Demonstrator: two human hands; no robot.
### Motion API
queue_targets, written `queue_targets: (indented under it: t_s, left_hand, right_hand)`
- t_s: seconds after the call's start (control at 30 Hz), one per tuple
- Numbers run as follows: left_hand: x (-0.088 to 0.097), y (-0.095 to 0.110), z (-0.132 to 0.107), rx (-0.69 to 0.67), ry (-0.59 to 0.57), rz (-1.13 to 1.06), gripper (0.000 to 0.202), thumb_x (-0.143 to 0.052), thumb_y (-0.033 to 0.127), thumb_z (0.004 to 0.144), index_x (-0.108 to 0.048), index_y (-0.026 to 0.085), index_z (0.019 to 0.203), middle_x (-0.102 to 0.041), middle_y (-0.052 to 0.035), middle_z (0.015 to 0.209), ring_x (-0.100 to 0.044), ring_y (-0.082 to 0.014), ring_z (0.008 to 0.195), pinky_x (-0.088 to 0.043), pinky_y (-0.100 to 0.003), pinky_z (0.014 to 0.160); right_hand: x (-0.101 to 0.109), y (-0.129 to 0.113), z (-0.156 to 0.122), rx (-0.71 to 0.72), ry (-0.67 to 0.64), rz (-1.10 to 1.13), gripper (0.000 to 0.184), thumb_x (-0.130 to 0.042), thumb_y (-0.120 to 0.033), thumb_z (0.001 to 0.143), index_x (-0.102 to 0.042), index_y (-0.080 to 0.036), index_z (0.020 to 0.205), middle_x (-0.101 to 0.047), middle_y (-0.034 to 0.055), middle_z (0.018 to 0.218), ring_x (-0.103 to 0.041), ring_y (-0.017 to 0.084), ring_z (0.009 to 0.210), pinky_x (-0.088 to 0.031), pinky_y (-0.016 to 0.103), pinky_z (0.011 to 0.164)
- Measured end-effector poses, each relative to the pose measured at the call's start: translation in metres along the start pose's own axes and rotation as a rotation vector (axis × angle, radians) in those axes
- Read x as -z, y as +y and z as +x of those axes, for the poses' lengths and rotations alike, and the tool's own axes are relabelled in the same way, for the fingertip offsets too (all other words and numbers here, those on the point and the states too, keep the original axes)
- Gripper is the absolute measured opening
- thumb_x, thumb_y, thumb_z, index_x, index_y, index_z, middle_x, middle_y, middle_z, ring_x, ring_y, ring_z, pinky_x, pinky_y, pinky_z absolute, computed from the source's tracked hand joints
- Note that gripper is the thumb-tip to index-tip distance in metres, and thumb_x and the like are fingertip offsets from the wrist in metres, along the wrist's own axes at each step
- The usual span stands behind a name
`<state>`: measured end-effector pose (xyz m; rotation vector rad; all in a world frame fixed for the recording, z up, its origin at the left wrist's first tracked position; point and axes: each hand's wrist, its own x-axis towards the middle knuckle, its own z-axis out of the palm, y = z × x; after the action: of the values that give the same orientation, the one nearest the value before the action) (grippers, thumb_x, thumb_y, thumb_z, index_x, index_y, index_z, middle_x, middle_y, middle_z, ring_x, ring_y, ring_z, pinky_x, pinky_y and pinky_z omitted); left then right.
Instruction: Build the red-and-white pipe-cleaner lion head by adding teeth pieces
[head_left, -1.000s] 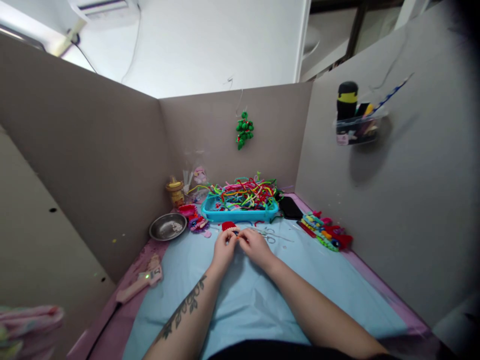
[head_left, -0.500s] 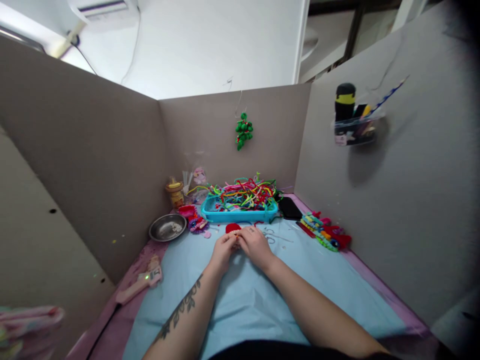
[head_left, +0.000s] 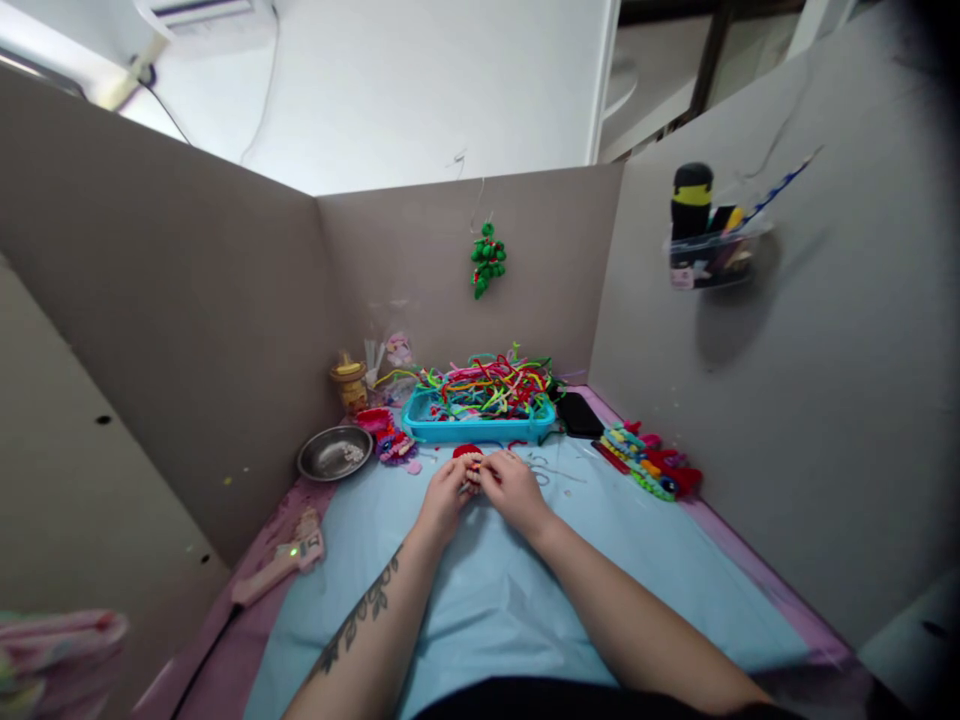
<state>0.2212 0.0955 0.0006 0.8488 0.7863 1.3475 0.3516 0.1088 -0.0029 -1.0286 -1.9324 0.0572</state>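
Note:
My left hand (head_left: 442, 500) and my right hand (head_left: 511, 488) meet over the light blue mat (head_left: 495, 600), fingers pinched together on a small red fuzzy craft piece (head_left: 468, 455). Its red top pokes out above my fingertips, and the rest is hidden by them. Just beyond my hands stands a blue tray (head_left: 480, 428) heaped with many-coloured pipe cleaners (head_left: 487, 385). A few thin wires or loose bits (head_left: 547, 468) lie on the mat right of my right hand.
A metal bowl (head_left: 334, 453) and a small jar (head_left: 350, 383) stand at the back left, a pink glue gun (head_left: 281, 562) at the left edge. A black phone (head_left: 579, 414) and finished colourful pieces (head_left: 649, 468) lie right. Cardboard walls enclose the desk; a green ornament (head_left: 488, 259) hangs behind.
My hands stay together on the red piece and have shifted slightly, with the fingers working it; the piece sits a little lower between them. Nothing else has moved.

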Motion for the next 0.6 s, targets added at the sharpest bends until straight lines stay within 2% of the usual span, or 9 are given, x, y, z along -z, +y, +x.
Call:
queue_targets:
  t_s: [0.07,0.2,0.43,0.6]
  left_hand:
    - [0.003,-0.002,0.003,-0.020,0.023,-0.052,0.031,-0.071,0.033,0.064,-0.066,0.013,0.088,-0.066,-0.0074,0.083,-0.058,-0.0138,0.069,-0.045,-0.024,0.064]
    - [0.008,-0.005,0.007,-0.058,0.118,-0.093,0.028,-0.076,0.024,0.056,-0.062,0.014,0.079,-0.067,-0.0060,0.084,-0.060,-0.0139,0.068,-0.047,-0.026,0.063]
    - [0.005,-0.004,0.003,-0.052,0.112,-0.118,0.027,-0.075,0.021,0.058,-0.060,0.015,0.080,-0.068,-0.0056,0.087,-0.061,-0.0125,0.066,-0.049,-0.027,0.065]
    - [0.005,-0.006,0.003,-0.071,0.091,-0.128,0.028,-0.076,0.023,0.059,-0.062,0.015,0.083,-0.068,-0.0079,0.091,-0.062,-0.0148,0.074,-0.049,-0.028,0.070]
  right_hand:
    - [0.001,0.001,0.000,0.003,0.015,-0.014,0.014,-0.047,-0.014,0.080,-0.058,-0.019,0.073,-0.062,0.0034,0.074,-0.054,0.017,0.075,-0.039,0.027,0.070]
    - [0.002,0.001,0.000,0.028,0.011,-0.053,0.013,-0.049,-0.016,0.080,-0.059,-0.019,0.072,-0.061,0.0036,0.073,-0.053,0.017,0.074,-0.038,0.028,0.070]
    - [-0.001,-0.007,-0.003,0.114,0.012,-0.175,0.014,-0.051,-0.020,0.083,-0.061,-0.019,0.075,-0.063,0.0046,0.078,-0.051,0.019,0.079,-0.037,0.030,0.073]
    - [-0.005,-0.009,-0.005,0.135,-0.029,-0.306,0.011,-0.052,-0.022,0.083,-0.063,-0.021,0.082,-0.064,0.0046,0.082,-0.049,0.020,0.081,-0.034,0.031,0.071]
